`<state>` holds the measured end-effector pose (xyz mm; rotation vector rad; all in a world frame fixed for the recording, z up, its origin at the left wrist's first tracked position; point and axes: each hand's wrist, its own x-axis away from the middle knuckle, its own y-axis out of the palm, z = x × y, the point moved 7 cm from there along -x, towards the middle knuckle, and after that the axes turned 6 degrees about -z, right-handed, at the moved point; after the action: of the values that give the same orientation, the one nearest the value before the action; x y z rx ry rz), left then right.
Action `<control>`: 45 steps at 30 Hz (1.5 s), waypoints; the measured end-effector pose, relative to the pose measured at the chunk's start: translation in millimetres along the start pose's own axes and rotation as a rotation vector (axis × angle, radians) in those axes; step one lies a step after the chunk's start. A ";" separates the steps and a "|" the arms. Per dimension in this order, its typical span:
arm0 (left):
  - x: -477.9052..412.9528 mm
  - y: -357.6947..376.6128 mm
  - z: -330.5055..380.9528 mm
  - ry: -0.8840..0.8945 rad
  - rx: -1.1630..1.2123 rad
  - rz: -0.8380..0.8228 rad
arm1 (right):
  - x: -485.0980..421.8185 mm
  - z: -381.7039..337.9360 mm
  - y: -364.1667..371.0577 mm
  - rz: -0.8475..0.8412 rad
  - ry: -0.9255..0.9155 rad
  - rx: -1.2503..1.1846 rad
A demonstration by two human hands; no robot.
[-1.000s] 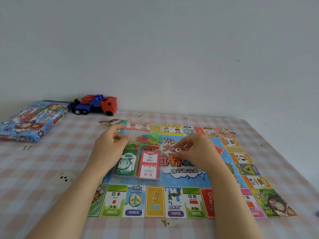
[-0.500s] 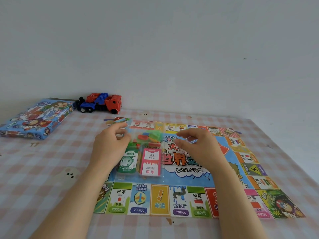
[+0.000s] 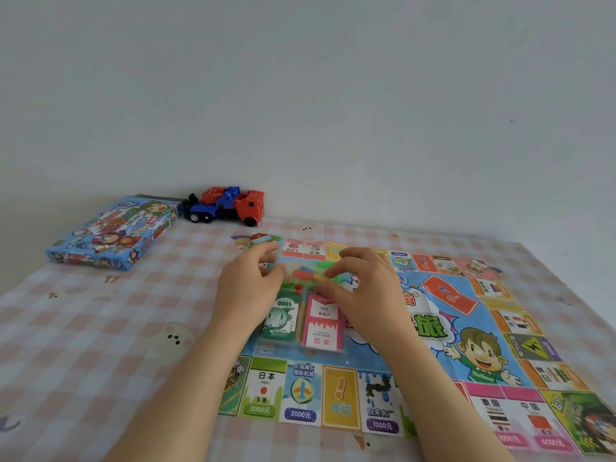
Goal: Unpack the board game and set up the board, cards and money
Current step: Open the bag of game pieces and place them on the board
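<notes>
The board (image 3: 443, 331), a thin glossy sheet of printed squares, lies flat on your pink-checked surface (image 3: 100, 345), with the clear plastic packet (image 3: 301, 328) of green money (image 3: 281, 316) and pink cards (image 3: 321, 326) on its middle. Your right hand (image 3: 366, 295), which hovered apart half a second ago, has come over and pinches the packet's far end, while your left hand (image 3: 248, 288) still curls round its left edge. The flat blue box (image 3: 110, 231) lies well apart, far left.

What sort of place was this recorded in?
Most likely a room at home: a pink checked tablecloth against a plain wall, a toy truck and game box on it, the game board spread out.
</notes>
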<state>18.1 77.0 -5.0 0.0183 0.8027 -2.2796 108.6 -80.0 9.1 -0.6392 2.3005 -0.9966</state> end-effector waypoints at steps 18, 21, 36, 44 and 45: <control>-10.0 -19.0 -19.1 -0.060 0.024 0.115 | 8.2 33.7 -35.1 0.320 0.189 -0.618; -8.6 -20.7 -11.8 -0.001 -0.062 0.150 | 10.2 39.0 -38.3 0.335 0.231 -0.699; 6.5 -7.1 29.4 0.085 0.275 -0.095 | 7.5 9.9 -20.6 0.095 0.033 -0.795; 6.0 -12.1 30.8 0.093 0.307 -0.060 | 11.6 7.0 -22.6 0.176 0.014 -0.545; 6.0 -12.5 30.2 0.084 0.320 -0.056 | 12.6 5.5 -24.0 0.205 -0.006 -0.487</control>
<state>11.9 63.5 24.7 0.2423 0.4777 -2.4519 107.7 -105.1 20.5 -0.5717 2.5578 -0.3369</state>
